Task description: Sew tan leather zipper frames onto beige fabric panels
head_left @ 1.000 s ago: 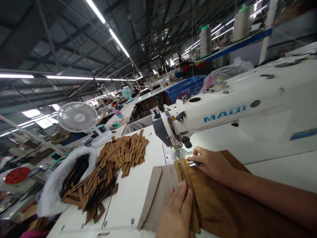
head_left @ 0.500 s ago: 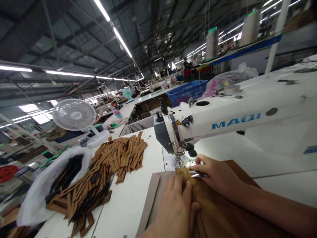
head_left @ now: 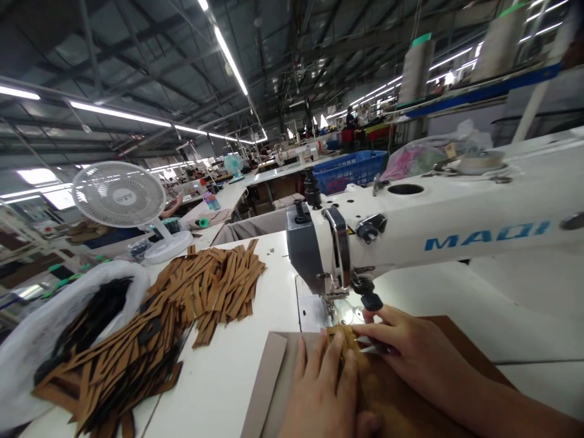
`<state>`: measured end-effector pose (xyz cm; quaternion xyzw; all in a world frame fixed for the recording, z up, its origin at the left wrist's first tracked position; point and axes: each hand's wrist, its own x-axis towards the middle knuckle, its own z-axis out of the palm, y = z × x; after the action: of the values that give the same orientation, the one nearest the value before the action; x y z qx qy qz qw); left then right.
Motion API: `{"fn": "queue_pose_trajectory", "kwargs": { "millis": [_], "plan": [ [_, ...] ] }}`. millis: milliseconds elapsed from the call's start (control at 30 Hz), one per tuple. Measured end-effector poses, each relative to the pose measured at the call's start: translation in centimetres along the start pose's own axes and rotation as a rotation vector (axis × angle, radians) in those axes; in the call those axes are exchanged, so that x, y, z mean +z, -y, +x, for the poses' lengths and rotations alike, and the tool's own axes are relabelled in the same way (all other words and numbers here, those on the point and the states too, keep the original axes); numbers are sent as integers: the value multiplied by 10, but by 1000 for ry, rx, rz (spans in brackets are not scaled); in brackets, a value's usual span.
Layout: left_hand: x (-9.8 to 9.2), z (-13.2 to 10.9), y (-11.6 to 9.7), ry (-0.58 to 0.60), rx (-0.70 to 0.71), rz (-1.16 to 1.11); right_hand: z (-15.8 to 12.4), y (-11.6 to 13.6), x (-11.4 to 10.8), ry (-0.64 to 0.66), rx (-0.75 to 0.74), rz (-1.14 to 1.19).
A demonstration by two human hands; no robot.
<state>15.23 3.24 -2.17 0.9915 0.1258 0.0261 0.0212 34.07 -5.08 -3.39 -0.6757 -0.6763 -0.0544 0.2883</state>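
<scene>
My left hand (head_left: 322, 389) lies flat, fingers stretched forward, on a brown fabric piece (head_left: 401, 401) and the beige piece (head_left: 267, 383) under it. My right hand (head_left: 410, 350) rests on the same brown fabric, fingers pinched on a thin metal tool (head_left: 371, 348) whose tip points at the fabric's front edge. That edge sits just before the presser foot (head_left: 337, 307) of the white MAQI sewing machine (head_left: 438, 225).
A heap of brown fabric strips (head_left: 182, 304) lies to the left on the white table (head_left: 237, 365). A white plastic bag (head_left: 41, 328) with dark pieces is at far left. A white desk fan (head_left: 119, 196) stands behind. A blue basket (head_left: 351, 170) sits beyond the machine.
The view has dipped and come closer to the machine. My left hand slid forward along the fabric toward the presser foot, and the fabric's front edge moved up with it.
</scene>
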Motion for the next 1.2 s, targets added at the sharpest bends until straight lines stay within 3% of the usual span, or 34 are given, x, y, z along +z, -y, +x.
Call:
{"fn": "queue_pose_trajectory", "kwargs": {
  "millis": [267, 567, 800, 1200],
  "plan": [
    [-13, 1, -4, 21, -45, -117, 4, -2, 0, -46, -50, -25],
    [-20, 8, -2, 3, -67, -166, 12, -9, 2, -15, -50, 8],
    [-26, 13, 2, 73, -109, -196, 18, -13, 4, -44, -70, -16],
    [-13, 16, 9, 12, -121, -133, 27, -17, 7, -61, -57, 4]
  ]
}}
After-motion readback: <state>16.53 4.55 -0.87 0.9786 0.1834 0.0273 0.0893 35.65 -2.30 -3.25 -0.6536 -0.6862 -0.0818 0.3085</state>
